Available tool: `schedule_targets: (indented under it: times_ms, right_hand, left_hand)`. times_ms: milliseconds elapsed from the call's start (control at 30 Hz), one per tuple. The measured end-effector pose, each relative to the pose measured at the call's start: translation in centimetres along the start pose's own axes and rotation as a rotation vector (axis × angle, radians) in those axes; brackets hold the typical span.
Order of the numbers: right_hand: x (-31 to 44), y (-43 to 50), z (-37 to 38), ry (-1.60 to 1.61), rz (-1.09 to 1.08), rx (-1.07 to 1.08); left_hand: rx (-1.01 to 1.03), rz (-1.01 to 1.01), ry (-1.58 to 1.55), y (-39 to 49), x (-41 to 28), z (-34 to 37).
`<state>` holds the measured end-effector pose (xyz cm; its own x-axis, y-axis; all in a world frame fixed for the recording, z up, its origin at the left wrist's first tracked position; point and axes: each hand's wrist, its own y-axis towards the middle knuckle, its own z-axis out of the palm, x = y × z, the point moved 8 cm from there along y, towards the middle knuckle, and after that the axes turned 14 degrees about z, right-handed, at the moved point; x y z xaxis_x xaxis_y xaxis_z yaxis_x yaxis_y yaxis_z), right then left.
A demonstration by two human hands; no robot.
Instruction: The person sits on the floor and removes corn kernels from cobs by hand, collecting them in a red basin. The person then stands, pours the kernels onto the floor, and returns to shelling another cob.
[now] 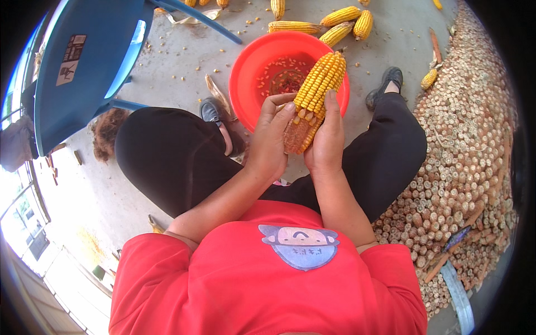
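An ear of dried yellow corn (320, 86) is held between my two hands, tilted over the near right side of a red plastic basin (247, 79). Part of its lower end is stripped to the reddish cob, with a few kernels loose at the border. My left hand (272, 132) grips the ear's left side, its thumb by the edge of the kernels. On the right side, my right hand (326, 134) closes around the ear with its thumb up along the kernels. Scattered loose kernels (274, 69) lie in the basin.
Whole ears of corn (340, 16) lie on the concrete floor beyond the basin, among scattered kernels. A blue plastic chair (83, 75) stands at the left. A large heap of bare corncobs (465, 146) fills the right side. Brown fibrous material (109, 134) lies beside my left knee.
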<state>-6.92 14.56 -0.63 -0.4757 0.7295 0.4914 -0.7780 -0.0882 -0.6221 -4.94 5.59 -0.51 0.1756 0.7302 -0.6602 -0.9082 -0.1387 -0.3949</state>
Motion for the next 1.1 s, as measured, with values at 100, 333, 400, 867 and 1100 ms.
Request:
schedule_targets:
  times_ms: [100, 333, 400, 867, 1100]
  right_hand:
    - [0.5, 0.1, -0.1, 0.022, -0.018, -0.006]
    - [1.0, 0.7, -0.5, -0.098, -0.07, -0.035]
    - [0.7, 0.9, -0.4, -0.056, -0.057, -0.004]
    - [0.2, 1.6, -0.6, -0.156, -0.03, 0.014]
    - [0.6, 1.4, -0.1, -0.122, -0.022, 0.039]
  left_hand:
    - [0.011, -0.001, 0.066, 0.1, 0.2, 0.2]
    - [0.016, -0.025, -0.035, 0.7, 0.5, 0.4]
    - [-0.006, -0.019, 0.025, 0.8, 0.6, 0.4]
    - [-0.045, 0.003, 0.09, 1.2, 0.2, 0.1]
    - [0.026, 0.027, 0.1, 1.4, 0.0, 0.2]
